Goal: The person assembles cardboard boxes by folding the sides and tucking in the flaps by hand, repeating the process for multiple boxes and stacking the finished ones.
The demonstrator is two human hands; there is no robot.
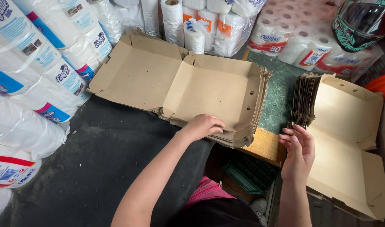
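While the left hand rests palm down on the near edge of the stack of flat cardboard boxes, its fingers are curled over the top sheet and press on it; whether they pinch that sheet cannot be told. That stack lies in the middle of the view, unfolded brown blanks piled one on another, partly on a dark work surface and partly on a green marbled tabletop. Small round holes show near the right side of the top blank.

The right hand is held up with fingers loosely spread and grips nothing. Its fingertips sit just beside the lower end of a bundle of folded box edges that stands upright at the left side of a second cardboard pile. That second pile lies open to the right, well apart from the first.

A wooden board edge shows between the two hands, with a green plastic crate below it. Packs of toilet paper rolls in clear wrap are stacked along the left side and across the back. A motorcycle helmet with a dark visor rests on the packs at the upper right.
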